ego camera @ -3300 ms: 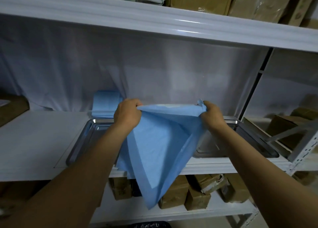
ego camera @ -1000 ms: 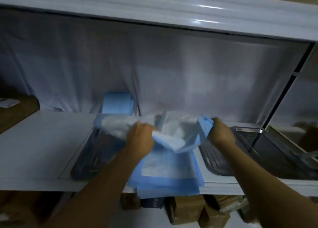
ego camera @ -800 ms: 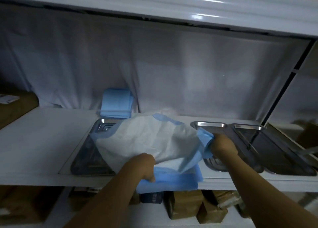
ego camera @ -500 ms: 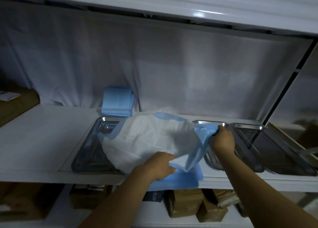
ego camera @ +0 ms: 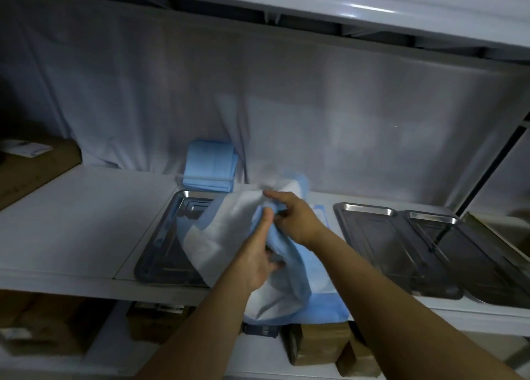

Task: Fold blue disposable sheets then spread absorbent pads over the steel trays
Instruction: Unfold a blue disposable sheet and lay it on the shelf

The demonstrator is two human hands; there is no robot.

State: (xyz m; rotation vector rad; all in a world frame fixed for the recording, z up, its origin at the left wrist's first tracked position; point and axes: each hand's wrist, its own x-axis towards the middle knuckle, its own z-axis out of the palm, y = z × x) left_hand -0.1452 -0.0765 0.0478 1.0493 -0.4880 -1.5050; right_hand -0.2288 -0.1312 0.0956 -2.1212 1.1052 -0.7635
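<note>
A blue-and-white absorbent pad (ego camera: 220,236) hangs bunched above the shelf, draped over the left steel tray (ego camera: 160,253). My left hand (ego camera: 258,259) grips its blue underside from below, thumb pointing up. Just above it, my right hand (ego camera: 295,219) pinches a fold of the same pad near the top edge. Another blue sheet (ego camera: 321,308) lies flat beneath, overhanging the shelf's front edge. Two more steel trays, the middle tray (ego camera: 384,245) and the right tray (ego camera: 487,259), sit bare on the right, their rims overlapping.
A stack of folded blue sheets (ego camera: 210,167) leans against the white backdrop behind the left tray. A cardboard box (ego camera: 34,167) sits at far left. Brown boxes (ego camera: 318,342) fill the lower shelf. The upper shelf (ego camera: 372,7) overhangs closely.
My right hand has moved left from the pad's right corner and now meets my left hand at the middle. The pad has bunched up, leaving the middle tray uncovered.
</note>
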